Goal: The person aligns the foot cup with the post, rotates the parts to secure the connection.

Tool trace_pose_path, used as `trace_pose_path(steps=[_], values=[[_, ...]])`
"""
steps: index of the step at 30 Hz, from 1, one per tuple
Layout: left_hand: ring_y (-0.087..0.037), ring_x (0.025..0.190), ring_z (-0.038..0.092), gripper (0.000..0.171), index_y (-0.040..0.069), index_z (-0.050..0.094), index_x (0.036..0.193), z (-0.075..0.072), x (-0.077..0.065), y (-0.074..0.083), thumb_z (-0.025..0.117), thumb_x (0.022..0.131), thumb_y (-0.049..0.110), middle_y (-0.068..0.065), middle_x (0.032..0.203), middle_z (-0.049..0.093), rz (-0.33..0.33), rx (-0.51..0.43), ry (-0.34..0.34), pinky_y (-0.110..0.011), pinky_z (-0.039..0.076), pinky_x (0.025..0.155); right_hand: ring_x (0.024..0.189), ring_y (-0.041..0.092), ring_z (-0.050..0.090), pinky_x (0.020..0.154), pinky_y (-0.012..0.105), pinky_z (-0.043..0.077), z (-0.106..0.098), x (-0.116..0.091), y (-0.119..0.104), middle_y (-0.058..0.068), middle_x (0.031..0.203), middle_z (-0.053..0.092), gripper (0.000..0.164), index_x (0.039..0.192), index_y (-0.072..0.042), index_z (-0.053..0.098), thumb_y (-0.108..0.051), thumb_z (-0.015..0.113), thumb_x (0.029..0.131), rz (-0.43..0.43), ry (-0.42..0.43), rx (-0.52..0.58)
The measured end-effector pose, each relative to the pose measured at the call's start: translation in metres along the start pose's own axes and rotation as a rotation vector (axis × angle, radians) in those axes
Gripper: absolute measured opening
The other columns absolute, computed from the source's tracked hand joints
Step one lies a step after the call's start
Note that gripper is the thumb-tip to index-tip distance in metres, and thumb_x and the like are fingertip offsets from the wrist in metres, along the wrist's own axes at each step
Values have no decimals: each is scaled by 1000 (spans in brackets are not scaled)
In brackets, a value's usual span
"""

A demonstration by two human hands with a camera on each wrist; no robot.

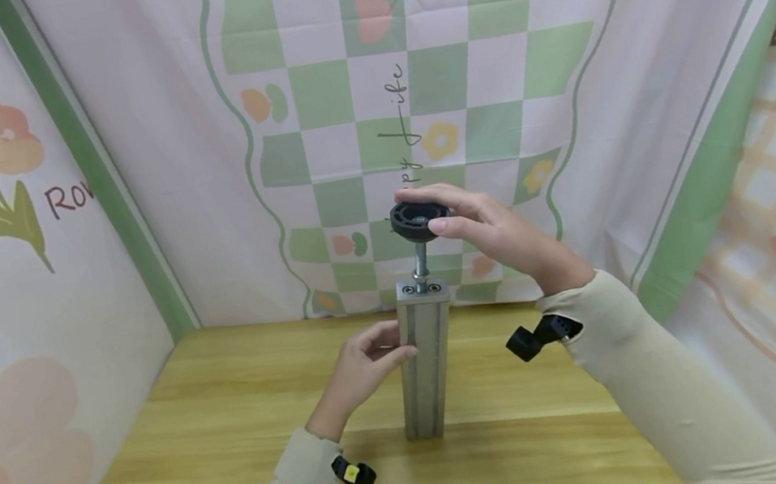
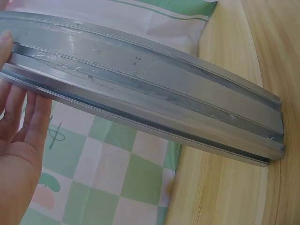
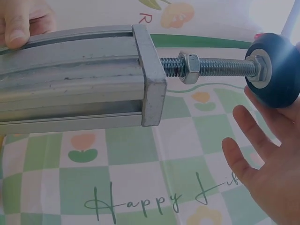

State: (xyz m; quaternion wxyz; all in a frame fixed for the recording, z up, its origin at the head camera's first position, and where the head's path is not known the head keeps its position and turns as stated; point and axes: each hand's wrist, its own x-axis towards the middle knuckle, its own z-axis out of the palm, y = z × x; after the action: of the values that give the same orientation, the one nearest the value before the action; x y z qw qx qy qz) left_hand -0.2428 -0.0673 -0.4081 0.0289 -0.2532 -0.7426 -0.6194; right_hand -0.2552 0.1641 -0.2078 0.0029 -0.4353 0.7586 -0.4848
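Metal post (image 1: 426,372) stood clamped by the left hand (image 1: 366,366), its fingertips hidden behind; above those fingers, the right hand (image 1: 493,230) pinched a partly covered black disc (image 1: 414,232).

Right hand (image 3: 276,164) is touching the black levelling foot (image 3: 283,77), and its threaded stem (image 3: 225,67), hex nut (image 3: 190,69) partway along, pokes out of a kinda scuffed aluminium profile (image 3: 75,86). Left hand (image 3: 21,23) is on that.

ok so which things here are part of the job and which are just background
Part of the job:
- metal post, left hand gripping it
- threaded rod and nut
- black round piece, right hand on it

Just background:
- wooden table
- printed cloth
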Motion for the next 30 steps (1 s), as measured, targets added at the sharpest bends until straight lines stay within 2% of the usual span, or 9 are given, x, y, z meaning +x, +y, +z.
trace_pose_path(steps=[6,12,17,21,26,30], values=[[-17,100,68,32,13,70,123,-1,-1,-1,75,92,22,-3,111,71,4,-1,-1,-29,56,89,121,31,55,102,35,46,2,2,2,4,155,36,50,152,-16,45,-23,53,103,13,19,33],[-17,101,68,33,13,69,123,-1,-1,-2,75,93,24,-3,110,71,24,7,0,-30,56,89,118,27,50,97,45,45,5,4,1,1,147,44,49,149,-23,50,-30,58,101,40,73,-96],[-17,100,68,33,14,70,123,-1,-1,-2,75,93,26,-2,110,71,30,11,-3,-30,56,89,125,19,44,103,47,37,6,6,-1,-2,144,48,47,144,-21,56,-35,62,99,52,122,-189],[-17,100,68,33,14,70,123,-1,-2,-3,75,93,26,-2,110,71,26,11,-3,-30,56,88,126,17,45,106,47,35,7,7,-2,-5,142,50,48,138,-20,60,-39,67,95,76,155,-218],[-16,100,68,32,14,70,123,0,-3,-3,75,93,25,-2,109,71,15,7,-2,-30,56,88,117,25,52,95,46,44,10,9,-1,2,133,54,53,135,-15,54,-41,71,92,151,169,-162],[-16,100,68,33,14,69,123,0,-2,-2,75,93,24,-2,109,71,11,4,-4,-29,56,89,105,29,56,81,39,51,14,12,3,10,125,55,57,131,-9,44,-38,73,91,183,180,-91]])
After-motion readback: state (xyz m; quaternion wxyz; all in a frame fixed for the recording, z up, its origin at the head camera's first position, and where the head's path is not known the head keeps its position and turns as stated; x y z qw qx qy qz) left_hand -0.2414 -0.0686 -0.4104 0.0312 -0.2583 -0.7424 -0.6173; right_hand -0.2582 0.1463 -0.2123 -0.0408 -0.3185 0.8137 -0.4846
